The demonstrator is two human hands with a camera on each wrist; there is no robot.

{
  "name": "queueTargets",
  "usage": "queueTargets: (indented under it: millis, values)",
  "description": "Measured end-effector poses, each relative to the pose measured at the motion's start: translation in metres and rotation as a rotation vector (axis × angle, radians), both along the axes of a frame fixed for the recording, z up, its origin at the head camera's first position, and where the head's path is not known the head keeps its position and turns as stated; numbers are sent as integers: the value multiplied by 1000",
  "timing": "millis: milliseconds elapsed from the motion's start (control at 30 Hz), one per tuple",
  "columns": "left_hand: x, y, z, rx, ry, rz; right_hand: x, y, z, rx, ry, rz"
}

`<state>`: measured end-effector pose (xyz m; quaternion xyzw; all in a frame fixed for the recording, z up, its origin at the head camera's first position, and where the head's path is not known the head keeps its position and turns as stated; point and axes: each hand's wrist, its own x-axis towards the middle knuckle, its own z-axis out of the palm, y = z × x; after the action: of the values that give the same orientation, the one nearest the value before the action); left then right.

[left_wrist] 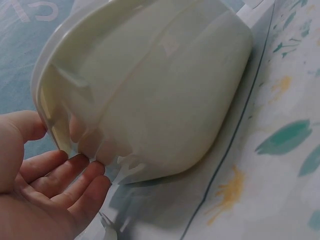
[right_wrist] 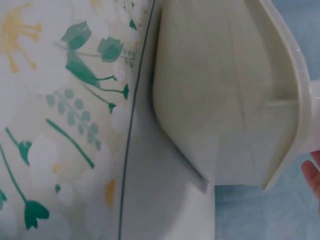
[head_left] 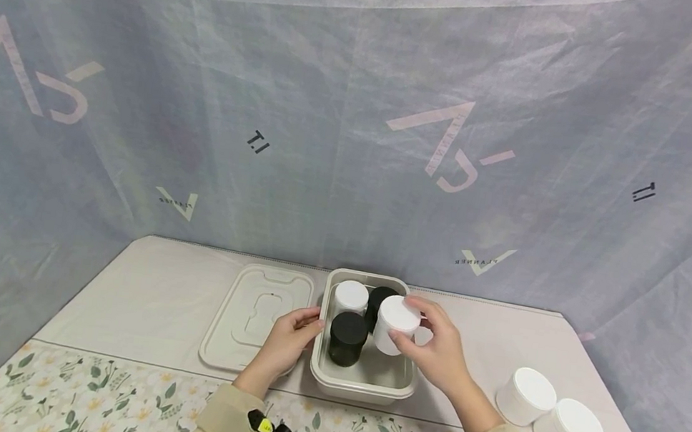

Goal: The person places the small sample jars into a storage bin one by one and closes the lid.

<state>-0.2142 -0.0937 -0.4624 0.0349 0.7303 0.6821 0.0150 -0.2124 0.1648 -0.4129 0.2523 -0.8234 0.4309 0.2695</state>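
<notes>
Partly behind held jar (head_left: pixel 393 331): black jar (head_left: pixel 381 295)

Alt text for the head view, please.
A person's right hand holds a white lidded jar at the right side of a cream plastic bin containing another white jar and two black jars. The left hand touches the bin's left rim. A cream lid lies left of the bin; two more white jars are at far right.

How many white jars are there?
4: one white jar at the bin's back left, a second in the right hand, third and fourth on the table to the right.
</notes>
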Motion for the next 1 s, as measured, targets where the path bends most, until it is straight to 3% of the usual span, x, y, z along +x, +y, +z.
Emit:
queueTargets:
  millis: [267, 500, 633, 767, 833, 1000]
  values:
    - [-1, 0, 0, -9, 3, -7, -3, 2, -7, 73, -35, -42]
    - [-1, -1, 0, -2, 3, -8, -5, 5, -12, 166, -39, -20]
    - [4, 0, 9, 5, -2, -11, -5, 5, -14, 216, -33, -14]
    - [3, 0, 7, -8, -7, -3, -6, 4, -15, 258, -29, -22]
    - [-2, 0, -1, -10, -5, -1, -7, 4, -14, 282, -20, -26]
    - [-3, -1, -3, -20, 7, -2, -8, 3, -13, 337, -33, -46]
